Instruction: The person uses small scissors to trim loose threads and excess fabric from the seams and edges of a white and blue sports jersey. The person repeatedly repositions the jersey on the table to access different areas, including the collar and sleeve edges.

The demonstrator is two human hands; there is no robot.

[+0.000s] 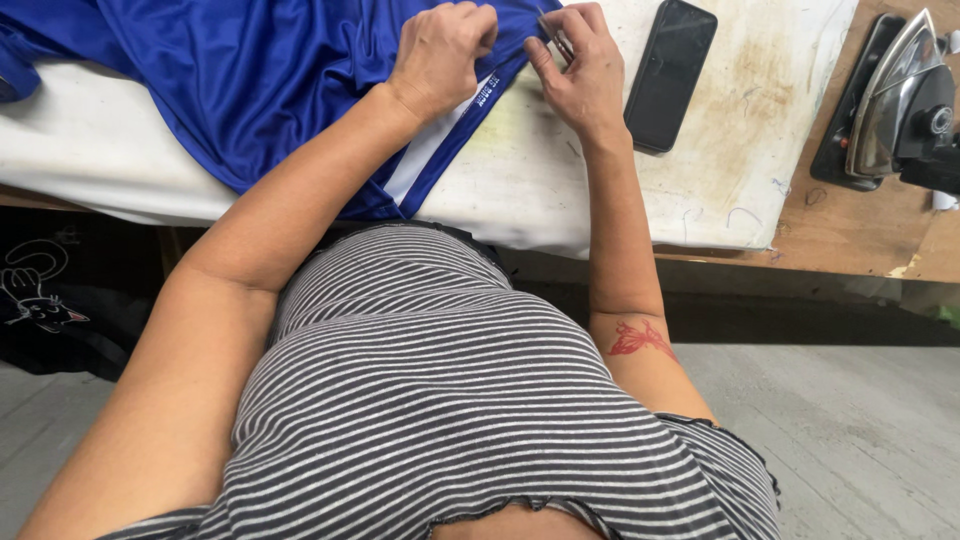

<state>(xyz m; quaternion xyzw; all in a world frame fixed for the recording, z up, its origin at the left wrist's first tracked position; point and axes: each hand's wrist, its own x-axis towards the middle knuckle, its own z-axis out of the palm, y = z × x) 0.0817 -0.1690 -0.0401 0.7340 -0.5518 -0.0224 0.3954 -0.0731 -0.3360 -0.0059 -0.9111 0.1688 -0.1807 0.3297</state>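
A blue garment (260, 70) is spread across the white padded cover (560, 190) of the desk (850, 230), its edge with a white stripe hanging toward the striped top (430, 400) of the person. The left hand (440, 55) is closed in a loose fist, and a fold of the blue fabric is gripped beneath it. Just beside it, the right hand (580, 70) is pinched narrow, and a small thin tool (556, 36) is held between thumb and fingers right at the garment's edge. A black phone (670, 75) is seen lying face up near the right hand. Farther right, an iron (900, 100) is parked on the bare wood.
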